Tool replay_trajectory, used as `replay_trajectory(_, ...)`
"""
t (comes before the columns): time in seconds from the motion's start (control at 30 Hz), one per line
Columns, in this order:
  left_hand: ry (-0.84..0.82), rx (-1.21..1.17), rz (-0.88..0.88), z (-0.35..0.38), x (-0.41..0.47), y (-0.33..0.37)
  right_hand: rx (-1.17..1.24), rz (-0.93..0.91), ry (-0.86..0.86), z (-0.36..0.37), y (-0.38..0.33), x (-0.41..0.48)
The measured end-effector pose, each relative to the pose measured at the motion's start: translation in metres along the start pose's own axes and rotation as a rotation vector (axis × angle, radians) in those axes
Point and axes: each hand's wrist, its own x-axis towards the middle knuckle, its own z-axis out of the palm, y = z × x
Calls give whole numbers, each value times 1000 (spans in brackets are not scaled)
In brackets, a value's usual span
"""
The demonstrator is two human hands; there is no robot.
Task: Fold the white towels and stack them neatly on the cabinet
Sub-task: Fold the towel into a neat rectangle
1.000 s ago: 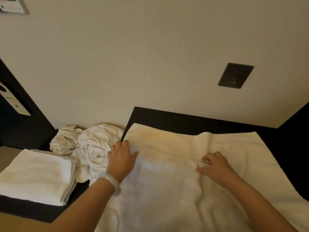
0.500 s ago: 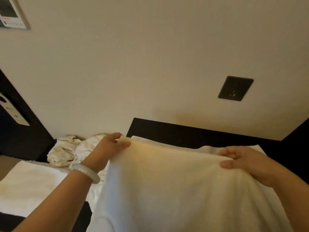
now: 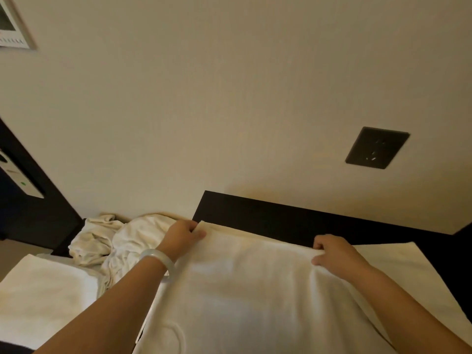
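Observation:
A large white towel (image 3: 242,290) lies spread over the dark cabinet top (image 3: 281,218). My left hand (image 3: 181,237) pinches the towel's far left corner, and my right hand (image 3: 332,254) grips its far edge further right. The folded layer reaches nearly to the towel's back edge, and a single layer shows at the right. A folded white towel (image 3: 43,300) lies at the lower left. Between it and my left hand sits a crumpled heap of white towels (image 3: 109,241).
A cream wall rises right behind the cabinet, with a dark socket plate (image 3: 376,148) on it. A wall panel (image 3: 12,26) hangs at the upper left. A dark door frame with a lock plate (image 3: 20,180) stands at the left.
Both hands took hold of the towel's near part, lifted it, and carried it away from me to the far edge, folding the towel over itself.

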Motion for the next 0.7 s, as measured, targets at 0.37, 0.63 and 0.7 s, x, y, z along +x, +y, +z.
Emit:
replay_trajectory(0.37, -433, -293, 43, -30, 18, 4, 30, -192, -365, -39, 10, 24)
replay_trajectory(0.63, 98, -186, -35, -5, 55, 0, 338, -146, -114, -20, 14, 64)
replay_trajectory(0.7, 141, -168, -44, 2, 65, 0, 320, -165, -66, -7, 16, 72)
